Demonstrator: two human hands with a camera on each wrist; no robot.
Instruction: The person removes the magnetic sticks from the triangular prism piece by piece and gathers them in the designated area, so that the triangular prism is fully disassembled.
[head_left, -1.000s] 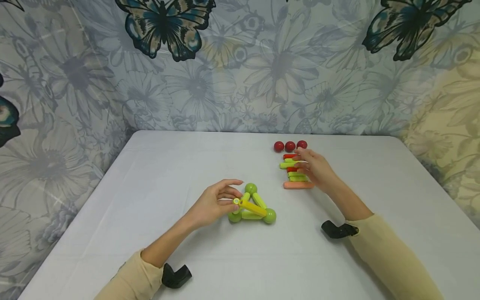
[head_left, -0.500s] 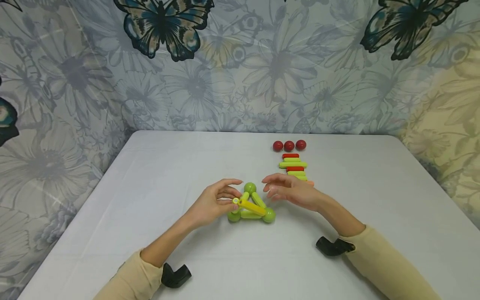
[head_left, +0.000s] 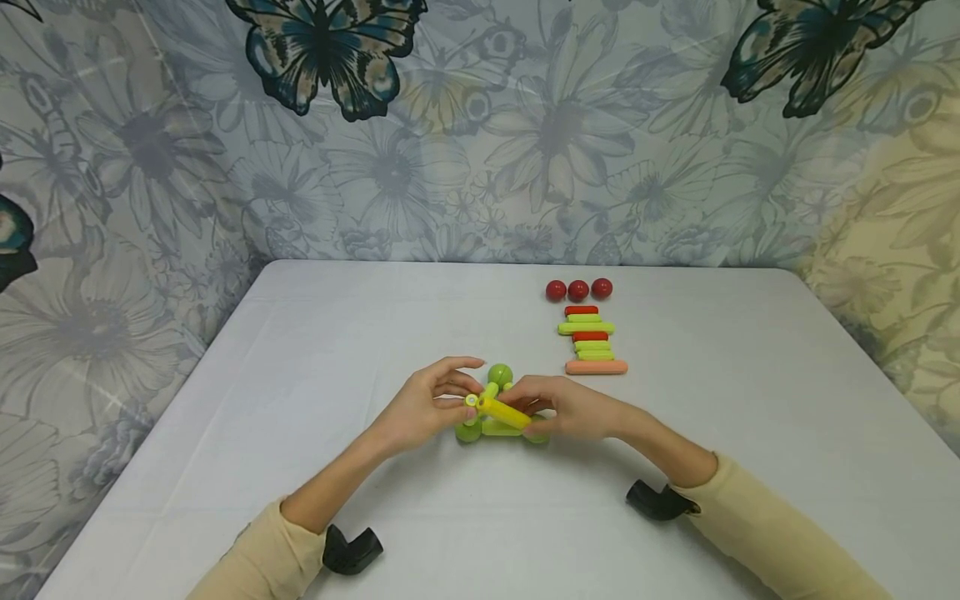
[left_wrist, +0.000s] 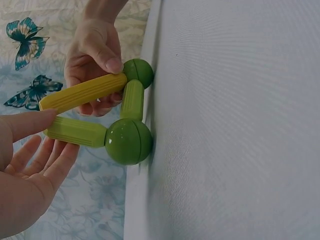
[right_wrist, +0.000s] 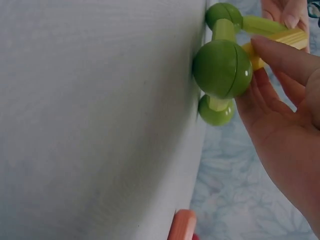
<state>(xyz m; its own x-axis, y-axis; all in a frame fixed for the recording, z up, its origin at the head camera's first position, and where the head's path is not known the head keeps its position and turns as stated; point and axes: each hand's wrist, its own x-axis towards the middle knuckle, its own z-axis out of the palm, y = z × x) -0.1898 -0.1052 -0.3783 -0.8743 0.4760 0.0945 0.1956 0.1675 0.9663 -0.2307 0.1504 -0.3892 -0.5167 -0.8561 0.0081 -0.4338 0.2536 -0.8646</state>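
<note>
A triangle of three green balls joined by light green magnetic rods lies on the table; its near light green rod (head_left: 500,428) shows in the head view. My left hand (head_left: 431,406) pinches the upper end of a light green rod (left_wrist: 80,132) that rises from the left green ball (left_wrist: 128,141). My right hand (head_left: 573,406) pinches a yellow rod (head_left: 504,412) low down, by the right green ball (right_wrist: 222,69). The yellow rod slants up to the left, its top close to the left hand's rod. The far green ball (head_left: 500,375) sits behind; the right hand partly covers the right ball.
To the right, behind the right hand, an orange rod (head_left: 596,367) and several light green and red rods (head_left: 591,337) lie stacked in a column. Three red balls (head_left: 578,290) stand in a row near the back edge of the white table (head_left: 360,317).
My right hand has come from the rod column, left and nearer, to the triangle and now grips the yellow rod. The left hand has kept its hold in place.
</note>
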